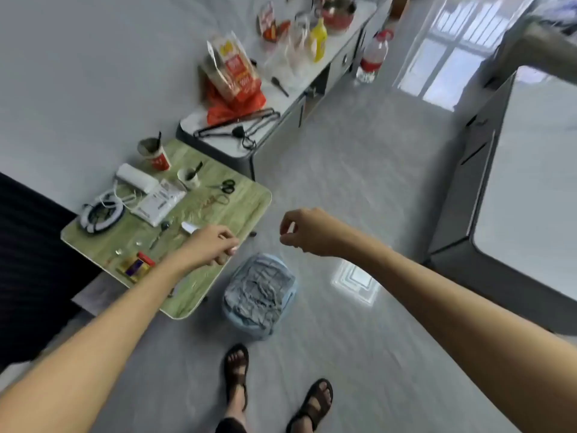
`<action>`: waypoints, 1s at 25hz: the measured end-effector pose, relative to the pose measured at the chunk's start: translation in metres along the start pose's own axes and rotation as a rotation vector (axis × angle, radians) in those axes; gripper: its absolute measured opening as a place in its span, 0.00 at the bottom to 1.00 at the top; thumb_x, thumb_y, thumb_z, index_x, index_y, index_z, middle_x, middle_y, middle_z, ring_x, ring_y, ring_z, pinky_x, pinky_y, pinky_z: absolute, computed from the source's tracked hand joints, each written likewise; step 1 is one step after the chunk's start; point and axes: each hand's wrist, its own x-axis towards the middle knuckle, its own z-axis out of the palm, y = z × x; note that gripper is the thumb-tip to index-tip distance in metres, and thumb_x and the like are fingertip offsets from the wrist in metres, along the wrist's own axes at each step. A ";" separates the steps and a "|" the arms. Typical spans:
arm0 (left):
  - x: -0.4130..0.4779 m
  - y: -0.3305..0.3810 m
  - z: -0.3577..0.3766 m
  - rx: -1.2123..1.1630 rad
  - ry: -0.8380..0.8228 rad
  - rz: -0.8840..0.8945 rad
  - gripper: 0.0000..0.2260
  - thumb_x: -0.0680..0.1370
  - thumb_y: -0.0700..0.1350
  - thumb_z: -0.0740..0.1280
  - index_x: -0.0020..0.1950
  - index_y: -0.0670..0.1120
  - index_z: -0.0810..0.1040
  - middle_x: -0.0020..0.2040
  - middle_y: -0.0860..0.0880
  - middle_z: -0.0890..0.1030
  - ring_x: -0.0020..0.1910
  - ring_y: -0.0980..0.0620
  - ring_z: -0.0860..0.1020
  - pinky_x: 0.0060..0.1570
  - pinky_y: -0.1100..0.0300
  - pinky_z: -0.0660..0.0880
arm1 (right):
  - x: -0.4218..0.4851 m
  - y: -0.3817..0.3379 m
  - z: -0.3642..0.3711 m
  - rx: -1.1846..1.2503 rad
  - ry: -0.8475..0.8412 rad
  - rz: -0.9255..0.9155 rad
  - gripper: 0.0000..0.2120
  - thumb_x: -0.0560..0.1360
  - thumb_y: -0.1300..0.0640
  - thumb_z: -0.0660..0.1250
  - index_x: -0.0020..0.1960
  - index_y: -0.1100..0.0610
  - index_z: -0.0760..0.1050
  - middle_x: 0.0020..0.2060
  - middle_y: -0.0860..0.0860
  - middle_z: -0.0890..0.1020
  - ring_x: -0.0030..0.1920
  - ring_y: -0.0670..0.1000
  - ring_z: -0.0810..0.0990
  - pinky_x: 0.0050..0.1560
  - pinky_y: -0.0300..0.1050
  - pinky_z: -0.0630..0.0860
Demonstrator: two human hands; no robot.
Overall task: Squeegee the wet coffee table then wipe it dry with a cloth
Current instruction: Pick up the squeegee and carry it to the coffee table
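The coffee table [530, 189] stands at the right, with a glossy white top and grey sides. I see no squeegee and no cloth. My left hand [210, 245] hovers over the near edge of a small green wood-patterned table [246, 201], fingers loosely curled and holding nothing. My right hand [307, 231] hangs above the floor between the two tables, fingers and thumb bent in a loose curve with nothing between them. Both forearms stretch forward from the bottom corners.
The green table carries a paper cup, scissors, cables, a white pouch and small boxes. A lined bin [260, 295] sits on the floor below my hands. A low cabinet [281, 104] with food packs runs along the wall. My sandalled feet [274, 392] are on grey tiles.
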 end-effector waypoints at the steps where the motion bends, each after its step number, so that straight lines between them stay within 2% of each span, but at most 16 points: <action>1: 0.024 -0.028 0.002 -0.064 -0.009 -0.031 0.06 0.77 0.46 0.65 0.42 0.47 0.77 0.41 0.46 0.82 0.29 0.51 0.76 0.26 0.63 0.67 | 0.030 -0.003 0.019 -0.002 -0.058 0.008 0.09 0.76 0.54 0.66 0.53 0.56 0.78 0.49 0.56 0.82 0.40 0.52 0.76 0.44 0.45 0.75; 4: 0.108 -0.110 0.014 -0.101 0.096 -0.159 0.02 0.76 0.45 0.66 0.45 0.47 0.76 0.45 0.44 0.81 0.34 0.46 0.77 0.32 0.59 0.71 | 0.114 0.001 0.074 -0.055 -0.126 0.018 0.10 0.76 0.54 0.65 0.54 0.57 0.77 0.49 0.56 0.82 0.47 0.56 0.78 0.48 0.48 0.76; 7: 0.189 -0.195 0.026 0.067 0.275 -0.301 0.15 0.75 0.48 0.67 0.59 0.46 0.72 0.55 0.43 0.78 0.50 0.39 0.78 0.48 0.50 0.74 | 0.194 0.020 0.136 -0.079 -0.159 0.040 0.10 0.76 0.54 0.64 0.55 0.55 0.77 0.48 0.55 0.82 0.47 0.57 0.79 0.48 0.51 0.78; 10: 0.246 -0.258 0.038 0.143 0.257 -0.421 0.22 0.78 0.47 0.65 0.69 0.42 0.65 0.64 0.38 0.75 0.60 0.36 0.75 0.58 0.45 0.72 | 0.241 0.038 0.184 -0.079 -0.191 0.077 0.09 0.76 0.54 0.62 0.54 0.54 0.76 0.47 0.54 0.81 0.45 0.57 0.79 0.46 0.50 0.78; 12: 0.265 -0.281 0.046 0.235 0.195 -0.458 0.18 0.79 0.44 0.63 0.68 0.39 0.67 0.64 0.36 0.75 0.62 0.35 0.74 0.60 0.44 0.72 | 0.255 0.047 0.204 -0.066 -0.224 0.086 0.08 0.76 0.55 0.62 0.53 0.54 0.76 0.45 0.54 0.81 0.44 0.57 0.79 0.45 0.49 0.78; 15: 0.275 -0.288 0.044 0.344 0.190 -0.439 0.10 0.79 0.42 0.62 0.57 0.39 0.74 0.55 0.35 0.80 0.52 0.37 0.78 0.52 0.48 0.75 | 0.258 0.058 0.217 -0.036 -0.257 0.086 0.08 0.77 0.55 0.62 0.53 0.55 0.76 0.44 0.53 0.80 0.42 0.54 0.76 0.42 0.45 0.73; 17: 0.269 -0.271 0.034 0.255 0.114 -0.398 0.06 0.78 0.41 0.66 0.49 0.39 0.78 0.49 0.38 0.82 0.43 0.42 0.78 0.41 0.55 0.72 | 0.252 0.062 0.210 -0.029 -0.265 0.098 0.08 0.77 0.54 0.63 0.54 0.54 0.76 0.45 0.52 0.80 0.41 0.53 0.75 0.40 0.43 0.70; 19: 0.253 -0.239 0.025 0.066 0.007 -0.328 0.04 0.76 0.40 0.68 0.42 0.40 0.78 0.43 0.41 0.83 0.34 0.48 0.75 0.34 0.59 0.68 | 0.241 0.064 0.192 0.014 -0.243 0.138 0.10 0.77 0.53 0.64 0.56 0.54 0.76 0.47 0.53 0.81 0.41 0.53 0.75 0.41 0.43 0.70; 21: 0.227 -0.184 0.015 -0.133 -0.084 -0.264 0.07 0.77 0.38 0.66 0.39 0.39 0.76 0.38 0.43 0.82 0.26 0.52 0.72 0.28 0.61 0.66 | 0.218 0.066 0.163 0.069 -0.200 0.168 0.10 0.77 0.53 0.64 0.57 0.55 0.77 0.49 0.54 0.82 0.42 0.52 0.75 0.42 0.43 0.70; 23: 0.201 -0.114 0.007 -0.281 -0.104 -0.187 0.07 0.79 0.38 0.63 0.43 0.37 0.75 0.39 0.43 0.83 0.21 0.57 0.73 0.24 0.62 0.65 | 0.185 0.069 0.128 0.119 -0.159 0.191 0.11 0.78 0.52 0.65 0.58 0.55 0.77 0.50 0.55 0.83 0.42 0.52 0.76 0.42 0.43 0.70; 25: 0.175 -0.034 0.004 -0.401 -0.105 -0.120 0.09 0.80 0.38 0.62 0.42 0.37 0.75 0.38 0.43 0.84 0.19 0.60 0.71 0.22 0.64 0.64 | 0.143 0.077 0.089 0.191 -0.101 0.230 0.11 0.78 0.50 0.64 0.56 0.54 0.77 0.47 0.54 0.83 0.42 0.53 0.78 0.44 0.45 0.74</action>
